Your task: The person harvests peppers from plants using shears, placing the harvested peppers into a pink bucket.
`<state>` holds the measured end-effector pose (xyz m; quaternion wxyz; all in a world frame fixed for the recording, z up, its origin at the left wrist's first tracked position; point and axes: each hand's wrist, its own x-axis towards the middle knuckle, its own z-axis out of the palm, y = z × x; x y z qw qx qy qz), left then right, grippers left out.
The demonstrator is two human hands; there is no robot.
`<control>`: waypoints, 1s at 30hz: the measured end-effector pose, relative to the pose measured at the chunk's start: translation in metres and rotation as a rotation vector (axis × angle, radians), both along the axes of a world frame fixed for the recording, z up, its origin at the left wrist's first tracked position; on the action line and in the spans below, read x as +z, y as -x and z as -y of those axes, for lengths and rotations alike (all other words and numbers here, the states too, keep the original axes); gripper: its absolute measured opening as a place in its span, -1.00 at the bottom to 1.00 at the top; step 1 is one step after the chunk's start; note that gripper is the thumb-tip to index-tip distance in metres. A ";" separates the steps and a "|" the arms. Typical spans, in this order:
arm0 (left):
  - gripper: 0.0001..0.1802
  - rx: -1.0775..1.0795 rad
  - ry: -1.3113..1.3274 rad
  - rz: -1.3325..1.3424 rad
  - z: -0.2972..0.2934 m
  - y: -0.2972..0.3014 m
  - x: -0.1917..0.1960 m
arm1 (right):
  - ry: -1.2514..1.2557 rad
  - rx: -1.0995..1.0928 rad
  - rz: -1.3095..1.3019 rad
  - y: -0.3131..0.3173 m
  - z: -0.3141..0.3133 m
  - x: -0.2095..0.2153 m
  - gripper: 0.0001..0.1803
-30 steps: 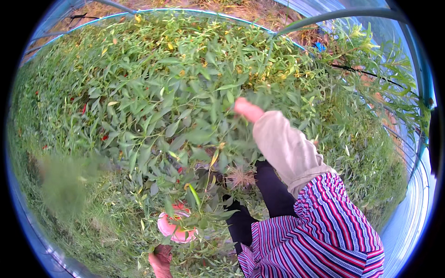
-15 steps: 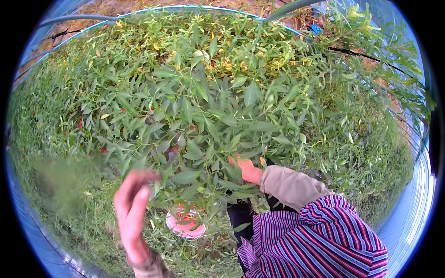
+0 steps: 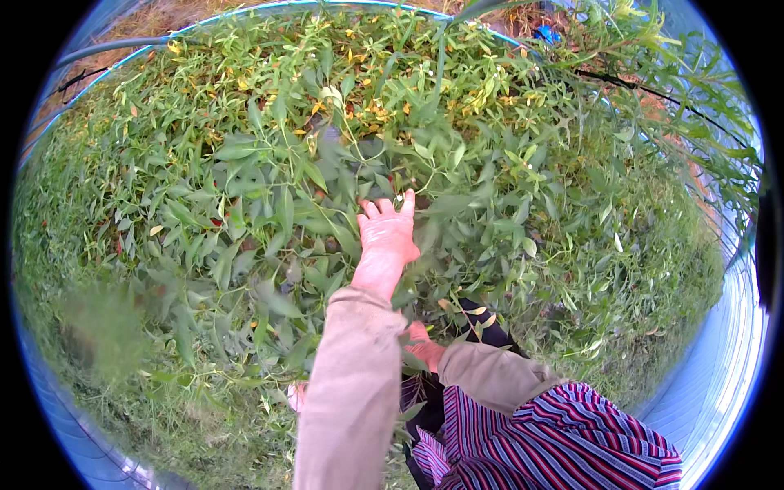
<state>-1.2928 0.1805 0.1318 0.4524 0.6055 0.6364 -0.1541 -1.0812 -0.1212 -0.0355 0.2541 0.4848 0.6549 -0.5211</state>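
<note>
My left hand [image 3: 389, 233] reaches out over the leafy pepper plants [image 3: 245, 192], its back toward me. Its fingers are stretched and spread among the leaves, and nothing shows in them. Nearer to my body is my right hand [image 3: 424, 349], low beside the stems; leaves and my left sleeve cover its fingers, so its grip cannot be seen. Small red peppers [image 3: 216, 220] show here and there between the leaves. Mostly hidden behind my left forearm is a pinkish container [image 3: 296, 396] on the ground, with only its edge in sight.
Dense foliage surrounds me, with yellowing leaves [image 3: 380, 110] farther away. A pale blue hoop [image 3: 139, 55] curves along the far edge. At the far right a taller plant [image 3: 694, 90] leans in over a black line. Striped cloth [image 3: 563, 441] hangs by my right arm.
My left hand has swung forward and right from the left side, onto the plants, and its forearm now covers most of the container. The right hand sits lower in the picture.
</note>
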 end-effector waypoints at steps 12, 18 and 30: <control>-0.54 0.057 0.010 0.063 0.148 0.089 0.033 | 0.274 0.103 -0.295 0.060 -0.072 0.146 -0.54; -0.47 0.124 -0.229 0.069 0.219 0.113 0.027 | 0.020 0.375 -0.347 0.042 -0.187 0.232 -0.66; -0.54 0.181 -0.252 -0.019 0.306 0.112 0.002 | -0.055 -0.351 -0.079 0.179 -0.409 0.054 -0.70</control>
